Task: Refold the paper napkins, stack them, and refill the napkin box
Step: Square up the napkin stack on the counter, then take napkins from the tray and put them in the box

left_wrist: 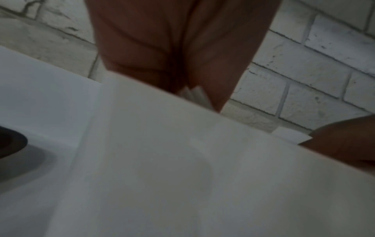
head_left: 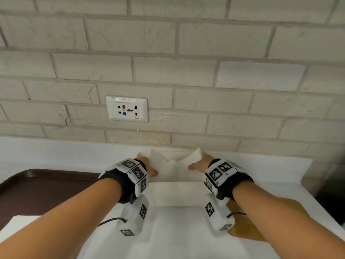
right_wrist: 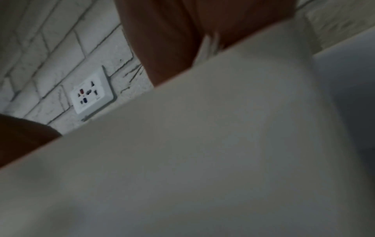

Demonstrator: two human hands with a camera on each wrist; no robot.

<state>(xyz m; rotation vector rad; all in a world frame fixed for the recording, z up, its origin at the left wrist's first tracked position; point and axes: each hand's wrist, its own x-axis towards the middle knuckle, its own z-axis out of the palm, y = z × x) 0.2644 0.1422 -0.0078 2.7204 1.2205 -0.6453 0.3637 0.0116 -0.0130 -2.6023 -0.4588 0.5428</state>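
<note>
A white paper napkin (head_left: pixel 175 176) lies spread on the white counter (head_left: pixel 56 156), close to the brick wall. My left hand (head_left: pixel 147 163) holds its far left corner, and that corner is lifted off the counter. My right hand (head_left: pixel 199 161) holds the far right corner, also raised. In the left wrist view my fingers (left_wrist: pixel 172 48) reach over the napkin's (left_wrist: pixel 182 160) far edge, with paper layers caught between them. The right wrist view shows my fingers (right_wrist: pixel 166 40) behind the napkin's (right_wrist: pixel 202 144) edge in the same way. No napkin box is clearly in view.
A dark brown tray (head_left: pixel 37 191) sits on the counter to the left. A tan-brown object (head_left: pixel 242 230) lies partly hidden under my right forearm. A wall socket (head_left: pixel 127 109) is above the counter, and something dark (head_left: pixel 332 202) stands at the right edge.
</note>
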